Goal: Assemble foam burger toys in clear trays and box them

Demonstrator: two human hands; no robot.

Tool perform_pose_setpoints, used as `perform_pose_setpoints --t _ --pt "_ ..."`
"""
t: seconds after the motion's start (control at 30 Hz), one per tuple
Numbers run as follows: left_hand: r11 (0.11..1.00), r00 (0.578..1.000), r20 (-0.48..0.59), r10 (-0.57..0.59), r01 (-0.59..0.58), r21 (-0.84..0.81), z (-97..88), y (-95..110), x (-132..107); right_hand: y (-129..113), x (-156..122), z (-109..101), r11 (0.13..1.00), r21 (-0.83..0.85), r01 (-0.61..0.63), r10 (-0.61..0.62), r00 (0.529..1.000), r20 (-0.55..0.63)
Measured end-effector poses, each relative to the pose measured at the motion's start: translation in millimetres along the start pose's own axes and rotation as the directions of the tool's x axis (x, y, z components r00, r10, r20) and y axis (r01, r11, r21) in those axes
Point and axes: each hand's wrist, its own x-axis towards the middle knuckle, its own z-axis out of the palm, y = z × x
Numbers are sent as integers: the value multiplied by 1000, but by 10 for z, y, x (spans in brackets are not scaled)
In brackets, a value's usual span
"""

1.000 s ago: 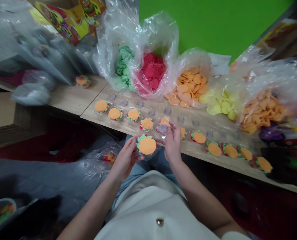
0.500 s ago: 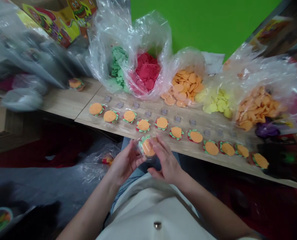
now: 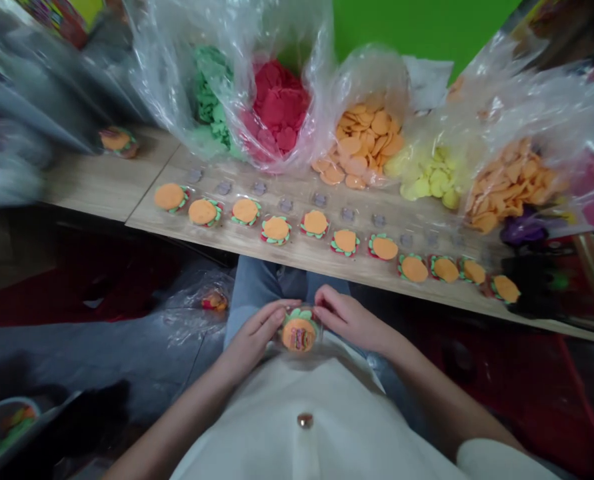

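Note:
Between my hands, low over my lap, is a clear plastic box with a toy burger (image 3: 299, 333) in it: an orange round on top of green leaf shapes, with a printed label across the orange. My left hand (image 3: 259, 328) grips the box's left side with thumb and fingers. On the opposite side, my right hand (image 3: 344, 317) has its bent fingers closed at the upper right corner. A row of similar open boxes holding layered burger pieces (image 3: 275, 230) lies along the table's front part, their clear lids (image 3: 319, 199) folded back behind them.
Behind the row stand plastic bags of green pieces (image 3: 211, 100), red pieces (image 3: 281, 110), orange rounds (image 3: 369, 140), yellow pieces (image 3: 435, 177) and more orange pieces (image 3: 511, 180). One burger (image 3: 119, 141) sits on the wooden table (image 3: 149, 223) at left. A bin (image 3: 11, 427) stands on the floor.
Both hands have drawn the boxed burger down toward my body, off the table edge. The label on it now faces up. My right hand has shifted from over the box to its right side.

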Motion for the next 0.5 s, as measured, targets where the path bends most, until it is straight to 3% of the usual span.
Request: perform_pose_setpoints --t 0.1,0.23,0.5 --pt "995 999 -32 24 -21 101 2 -164 -66 27 -152 27 1000 1 -14 14 993 115" --pt "976 986 -133 98 -69 206 -31 -207 -87 23 -241 84 999 -29 -29 33 987 156" --pt "959 998 -31 54 -43 279 -73 -102 -112 61 -187 157 989 -139 47 -23 984 174"
